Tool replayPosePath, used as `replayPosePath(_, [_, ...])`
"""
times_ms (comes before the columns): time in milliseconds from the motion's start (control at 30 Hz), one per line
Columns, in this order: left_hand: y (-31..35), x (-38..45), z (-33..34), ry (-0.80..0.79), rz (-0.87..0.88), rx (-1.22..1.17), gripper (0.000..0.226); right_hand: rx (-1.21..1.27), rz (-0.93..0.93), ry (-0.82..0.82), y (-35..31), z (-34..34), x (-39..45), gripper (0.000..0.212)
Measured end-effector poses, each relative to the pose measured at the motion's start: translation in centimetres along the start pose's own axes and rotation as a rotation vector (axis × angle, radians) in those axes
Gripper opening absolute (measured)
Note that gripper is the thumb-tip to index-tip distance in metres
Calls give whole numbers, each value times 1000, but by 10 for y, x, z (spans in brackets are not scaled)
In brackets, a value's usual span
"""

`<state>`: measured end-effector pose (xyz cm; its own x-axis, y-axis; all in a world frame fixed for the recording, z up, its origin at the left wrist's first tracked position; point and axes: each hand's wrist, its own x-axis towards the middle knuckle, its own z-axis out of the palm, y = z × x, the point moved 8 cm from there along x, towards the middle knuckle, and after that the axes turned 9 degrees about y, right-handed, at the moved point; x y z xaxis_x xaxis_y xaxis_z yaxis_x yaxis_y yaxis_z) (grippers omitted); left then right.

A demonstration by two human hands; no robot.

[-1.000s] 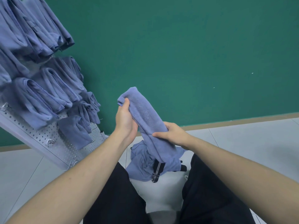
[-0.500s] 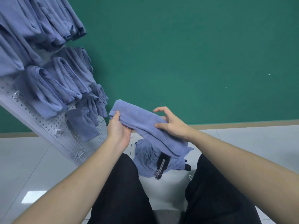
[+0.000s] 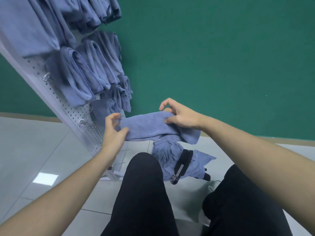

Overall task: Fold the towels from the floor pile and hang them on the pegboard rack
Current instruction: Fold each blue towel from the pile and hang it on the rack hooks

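Folded blue towel [image 3: 153, 126] held level between both hands: left hand [image 3: 113, 133] pinching its left end, right hand [image 3: 180, 116] pinching the right. Pegboard rack [image 3: 71, 108] left, floor pile [image 3: 172, 157] beneath.

Both bare forearms are extended forward. A folded towel [image 3: 153, 127] is pinched by the left hand [image 3: 113, 132] and gripped by the right hand [image 3: 180, 114], fingers curled.

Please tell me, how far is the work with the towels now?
Done: many folded towels already hang on the pegboard rack. In hand: the left hand and right hand hold one folded towel between them, close to the rack. Left: a small pile of towels on the floor, and some bare hooks.
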<state>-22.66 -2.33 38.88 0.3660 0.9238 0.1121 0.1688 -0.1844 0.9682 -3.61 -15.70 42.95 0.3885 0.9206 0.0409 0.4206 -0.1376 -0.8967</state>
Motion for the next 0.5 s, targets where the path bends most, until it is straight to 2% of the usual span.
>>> replayPosePath(67, [19, 2, -3, -57, 205, 93, 46, -29, -24, -47, -7, 11, 9, 37])
replayPosePath(167, [32, 5, 3, -228, 357, 253, 49, -65, -52, -101, -18, 30, 20, 38])
replayPosePath(233, [35, 7, 8, -329, 371, 348, 48, -63, -76, -140, -27, 45, 27, 38])
replayPosePath(333, [34, 13, 7, -445, 315, 406, 23, -7, -98, -183, -36, 62, 38, 37])
replayPosePath(400, [28, 20, -3, -431, 269, 437, 4, -9, -86, -191, -36, 69, 45, 37])
replayPosePath(500, [27, 27, -25, -288, 302, 407, 10, -136, -86, -187, -36, 80, 58, 32])
